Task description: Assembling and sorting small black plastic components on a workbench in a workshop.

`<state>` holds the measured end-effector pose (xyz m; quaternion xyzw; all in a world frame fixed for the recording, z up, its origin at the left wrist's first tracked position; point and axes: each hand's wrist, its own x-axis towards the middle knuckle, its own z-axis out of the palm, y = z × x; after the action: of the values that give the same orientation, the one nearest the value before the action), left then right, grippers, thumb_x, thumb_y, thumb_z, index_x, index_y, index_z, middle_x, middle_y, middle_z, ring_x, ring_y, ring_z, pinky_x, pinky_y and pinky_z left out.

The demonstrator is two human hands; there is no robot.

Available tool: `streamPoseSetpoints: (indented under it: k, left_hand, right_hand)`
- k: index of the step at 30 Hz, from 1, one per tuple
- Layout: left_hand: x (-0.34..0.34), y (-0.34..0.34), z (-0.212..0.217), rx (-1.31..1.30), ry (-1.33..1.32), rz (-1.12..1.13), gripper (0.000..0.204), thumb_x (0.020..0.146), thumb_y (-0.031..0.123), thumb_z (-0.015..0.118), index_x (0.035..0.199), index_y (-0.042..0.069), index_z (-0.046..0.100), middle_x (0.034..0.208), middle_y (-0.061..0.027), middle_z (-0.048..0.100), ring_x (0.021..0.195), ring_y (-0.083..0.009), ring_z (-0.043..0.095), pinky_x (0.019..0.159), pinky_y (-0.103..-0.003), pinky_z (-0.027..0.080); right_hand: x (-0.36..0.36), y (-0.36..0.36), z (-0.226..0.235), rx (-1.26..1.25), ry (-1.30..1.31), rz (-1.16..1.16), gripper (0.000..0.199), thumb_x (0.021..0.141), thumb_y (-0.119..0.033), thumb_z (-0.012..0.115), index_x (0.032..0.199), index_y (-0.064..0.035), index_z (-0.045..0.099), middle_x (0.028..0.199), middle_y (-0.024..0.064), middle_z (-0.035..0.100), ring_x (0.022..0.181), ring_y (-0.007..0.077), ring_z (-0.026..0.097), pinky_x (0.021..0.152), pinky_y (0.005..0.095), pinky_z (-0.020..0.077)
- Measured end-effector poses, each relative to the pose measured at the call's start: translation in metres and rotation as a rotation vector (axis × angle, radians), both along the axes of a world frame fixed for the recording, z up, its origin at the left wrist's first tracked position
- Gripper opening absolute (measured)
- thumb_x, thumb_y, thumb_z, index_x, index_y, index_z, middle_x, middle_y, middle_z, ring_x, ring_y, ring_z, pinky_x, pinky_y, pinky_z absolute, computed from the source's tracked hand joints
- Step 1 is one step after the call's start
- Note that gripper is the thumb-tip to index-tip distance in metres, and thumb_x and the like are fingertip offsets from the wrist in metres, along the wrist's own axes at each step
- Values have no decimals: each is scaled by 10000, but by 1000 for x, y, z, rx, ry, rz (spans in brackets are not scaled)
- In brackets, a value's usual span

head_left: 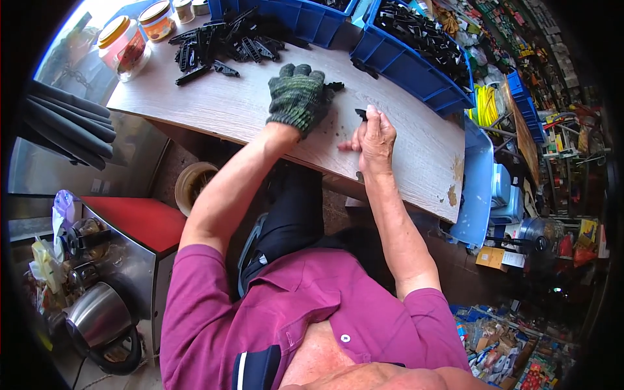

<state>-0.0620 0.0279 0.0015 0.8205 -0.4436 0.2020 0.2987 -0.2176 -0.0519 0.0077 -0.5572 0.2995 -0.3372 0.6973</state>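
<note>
My left hand (296, 99) wears a dark green knitted work glove. It is curled over the table with its back up, and a dark plastic part (335, 86) juts out beside its fingers; the glove hides the rest. To its right, my bare right hand (377, 140) pinches a small black plastic piece (361, 114) between thumb and fingers. Beyond the glove lies a loose heap of black ribbed plastic parts (224, 42). Small dark crumbs are scattered on the pale wooden tabletop (416, 153) between my hands.
Blue crates (409, 58) of black parts line the table's far side. Lidded jars (123, 52) stand at the far left corner. A steel kettle (101, 315) sits lower left, near a red-topped cabinet (140, 221). A bucket (193, 185) is below the table. Crowded shelves fill the right.
</note>
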Motion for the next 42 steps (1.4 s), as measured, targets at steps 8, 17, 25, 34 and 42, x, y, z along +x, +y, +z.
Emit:
streamPoseSetpoints:
  k: [8,17,25,34,42]
  left_hand:
    - [-23,16,5,41,245,-473,137,918,182,649,1027,99,651,886,-156,681,806,-362,659,699,-459,529]
    - [-43,14,-9,-188,625,-615,256,966,248,595,1134,59,633,1011,-187,692,928,-397,667,791,-477,534]
    - [-82,-9,4,-211,867,-451,397,960,234,594,1315,65,542,1040,-227,691,929,-396,682,823,-466,528]
    - [-55,27,-8,-302,453,-420,333,972,273,606,1240,75,618,1089,-209,680,978,-387,663,851,-482,516]
    - [128,145,-8,110,-169,526,178,877,229,603,1002,145,698,929,-121,687,925,-354,637,792,-507,523]
  right_hand:
    - [-5,-16,-12,44,-170,-169,353,997,-323,595,741,-130,445,484,-27,326,389,106,355,361,305,413]
    - [-6,-3,-10,-7,-54,-193,342,996,-369,595,772,-118,534,504,-29,397,421,107,443,395,272,357]
    - [-9,-19,-28,-173,-63,-286,277,1002,-227,576,760,-92,569,694,-71,476,632,50,414,559,239,359]
    - [-11,-7,-15,-45,-3,-131,247,1009,-223,566,804,-87,576,648,-41,508,527,66,437,516,281,484]
    - [-11,2,-2,75,-41,-91,300,975,-334,578,814,-96,493,517,21,399,449,139,446,600,490,624]
